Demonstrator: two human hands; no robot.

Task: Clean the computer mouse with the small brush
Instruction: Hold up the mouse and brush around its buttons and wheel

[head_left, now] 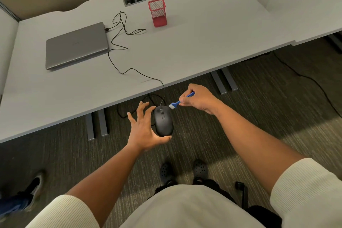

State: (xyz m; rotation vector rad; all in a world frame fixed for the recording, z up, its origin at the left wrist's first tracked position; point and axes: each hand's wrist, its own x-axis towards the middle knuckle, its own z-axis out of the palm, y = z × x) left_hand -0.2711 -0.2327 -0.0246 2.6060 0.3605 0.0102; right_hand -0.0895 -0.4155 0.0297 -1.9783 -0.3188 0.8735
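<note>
In the lower centre of the frame, off the desk edge, the left hand [146,131] cradled the black plastic corded computer mouse [163,121] between thumb and spread fingers. The mouse looked light, stiff and smooth, best held by its sides. The right hand [199,99] pinched the small blue brush [175,103], bristles near the mouse's front. The underside was hidden.

Head camera looks steeply down (wide-angle) over the desk [203,42].

Black corded mouse [163,121] held off the desk, blue white-bristled brush [175,104] at its front.
</note>
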